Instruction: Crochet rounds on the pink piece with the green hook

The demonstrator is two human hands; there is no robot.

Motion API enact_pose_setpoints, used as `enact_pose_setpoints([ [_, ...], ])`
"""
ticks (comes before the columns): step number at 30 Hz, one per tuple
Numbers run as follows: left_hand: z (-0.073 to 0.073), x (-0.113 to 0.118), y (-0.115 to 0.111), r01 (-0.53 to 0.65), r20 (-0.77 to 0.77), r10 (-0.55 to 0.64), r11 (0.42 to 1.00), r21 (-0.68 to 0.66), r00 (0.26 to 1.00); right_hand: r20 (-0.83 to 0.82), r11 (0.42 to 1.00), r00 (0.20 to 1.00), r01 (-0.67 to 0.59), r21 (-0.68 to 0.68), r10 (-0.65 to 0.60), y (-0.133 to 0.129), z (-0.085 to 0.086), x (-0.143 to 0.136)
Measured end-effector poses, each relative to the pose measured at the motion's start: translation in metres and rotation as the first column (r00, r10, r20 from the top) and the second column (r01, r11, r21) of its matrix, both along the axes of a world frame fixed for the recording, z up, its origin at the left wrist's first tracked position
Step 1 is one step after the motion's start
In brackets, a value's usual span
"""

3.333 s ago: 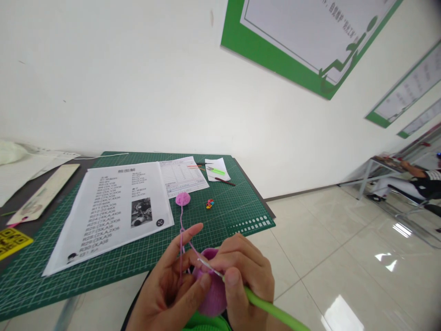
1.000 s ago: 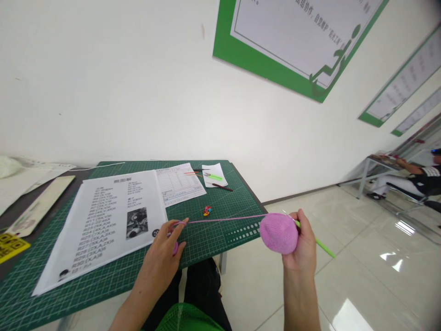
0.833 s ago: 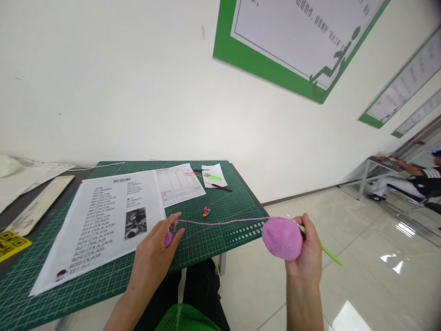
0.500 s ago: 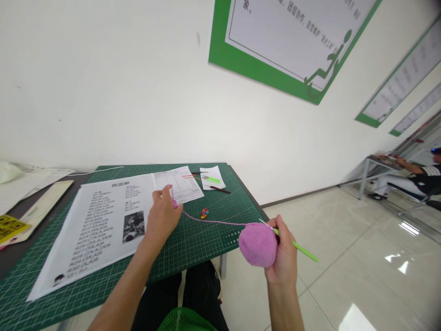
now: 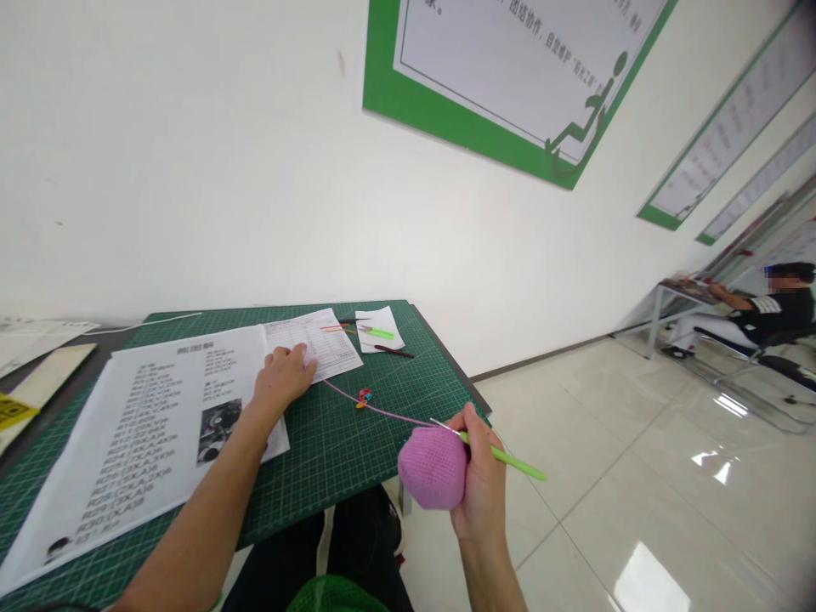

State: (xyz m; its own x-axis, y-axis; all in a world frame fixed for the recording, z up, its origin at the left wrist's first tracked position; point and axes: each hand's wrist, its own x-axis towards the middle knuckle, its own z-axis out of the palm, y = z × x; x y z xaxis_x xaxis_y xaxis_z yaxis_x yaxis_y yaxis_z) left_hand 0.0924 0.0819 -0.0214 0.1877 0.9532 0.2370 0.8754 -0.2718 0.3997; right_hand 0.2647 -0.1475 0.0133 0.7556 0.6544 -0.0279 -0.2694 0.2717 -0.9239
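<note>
Crocheting looks paused to arrange the pink yarn [image 5: 393, 416]; the next move seems to call for slack and a steady hook [image 5: 521, 467].
Nearest, the right hand [image 5: 480, 476] has its fingers closed around the pink crochet piece [image 5: 428, 473], held before the table [image 5: 344, 459], with the hook; the yarn runs over to the left hand [image 5: 286, 372], fingers loosely curled above the papers [image 5: 184, 399], their grip hidden.

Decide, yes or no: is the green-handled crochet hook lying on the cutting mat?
No, the right hand holds the green-handled crochet hook together with the pink crocheted piece.
</note>
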Motion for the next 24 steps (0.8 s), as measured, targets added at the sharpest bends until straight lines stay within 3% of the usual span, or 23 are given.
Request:
enact_pose_setpoints([
  [4, 0.013, -0.012, -0.013, 0.01, 0.065, -0.016, 0.996, 0.09, 0.998, 0.003, 1.0, 1.0, -0.029, -0.002, 0.029, 0.002, -0.003, 0.002],
  [9, 0.026, -0.026, -0.068, -0.158, 0.274, 0.086, 0.955, 0.252, 0.958, 0.014, 0.994, 0.994, -0.112, -0.017, 0.112, 0.005, -0.005, 0.001],
  [13, 0.024, -0.035, -0.114, -0.151, 0.483, 0.056, 0.976, 0.16, 0.874, 0.016, 0.979, 0.98, -0.198, -0.042, 0.199, 0.008, -0.006, -0.006],
  [15, 0.022, -0.037, -0.134, -0.073, 0.613, 0.042, 0.997, 0.026, 0.789, 0.015, 0.969, 0.971, -0.239, -0.057, 0.241, 0.01, -0.006, -0.01],
  [17, 0.021, -0.033, -0.154, 0.155, 0.745, -0.012, 0.98, -0.123, 0.667, 0.02, 0.954, 0.955, -0.292, -0.073, 0.295, 0.011, -0.004, -0.013],
  [20, 0.021, -0.018, -0.18, 0.477, 0.886, 0.079, 0.819, -0.319, 0.458, 0.051, 0.915, 0.916, -0.393, -0.086, 0.398, 0.011, 0.0, -0.019],
  [22, 0.022, -0.007, -0.191, 0.58, 0.923, 0.211, 0.727, -0.368, 0.322, 0.091, 0.88, 0.876, -0.466, -0.091, 0.473, 0.01, 0.004, -0.023],
  [24, 0.023, 0.001, -0.194, 0.633, 0.928, 0.322, 0.682, -0.366, 0.189, 0.139, 0.839, 0.828, -0.535, -0.098, 0.544, 0.008, 0.009, -0.027],
])
